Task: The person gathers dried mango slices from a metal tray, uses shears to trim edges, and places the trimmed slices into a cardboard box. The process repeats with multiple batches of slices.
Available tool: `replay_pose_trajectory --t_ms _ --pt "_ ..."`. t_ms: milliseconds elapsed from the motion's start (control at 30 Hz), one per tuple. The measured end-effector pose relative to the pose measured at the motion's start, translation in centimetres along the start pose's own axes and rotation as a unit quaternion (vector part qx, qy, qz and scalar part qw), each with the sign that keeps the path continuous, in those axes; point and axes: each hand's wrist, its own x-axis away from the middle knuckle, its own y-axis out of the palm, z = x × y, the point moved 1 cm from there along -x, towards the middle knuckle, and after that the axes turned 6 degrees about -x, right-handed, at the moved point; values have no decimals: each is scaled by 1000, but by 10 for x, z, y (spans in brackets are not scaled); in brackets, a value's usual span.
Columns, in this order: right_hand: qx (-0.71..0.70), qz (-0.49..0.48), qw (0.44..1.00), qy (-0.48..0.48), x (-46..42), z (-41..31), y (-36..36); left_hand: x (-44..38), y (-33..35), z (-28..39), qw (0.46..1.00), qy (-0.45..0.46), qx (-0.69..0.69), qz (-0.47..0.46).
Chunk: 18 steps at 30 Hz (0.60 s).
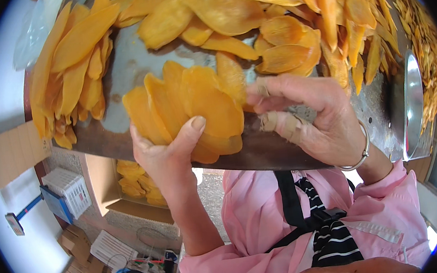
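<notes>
My left hand (165,157) grips a fanned bunch of flat orange dried fruit slices (202,94), which look like mango. The thumb presses on top and the fingers are hidden underneath. The bunch is held over the near edge of a metal-topped table (118,83). Just right of it, my right hand (319,115) has thumb and fingers apart with no slice between them. Tan tape wraps some of its digits. Its fingertips are close to the bunch's right edge; whether they touch it I cannot tell. Beyond that hand lies a small cluster of slices (287,47).
Heaped slices (226,9) cover the table's far side, with another stack (73,67) at the left. A round metal rim (413,106) stands at the right. Below the table, an open cardboard box (104,183) holds more slices, near a white plastic crate (67,188).
</notes>
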Motion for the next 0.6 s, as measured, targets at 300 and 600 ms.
replay_pose_trajectory --t_ms 300,600 --pt "282 38 901 -326 -200 -14 60 -1 -7 -3 995 27 52 76" --pt "310 -58 904 -290 -236 -24 63 -3 -7 -3 993 52 73 71"
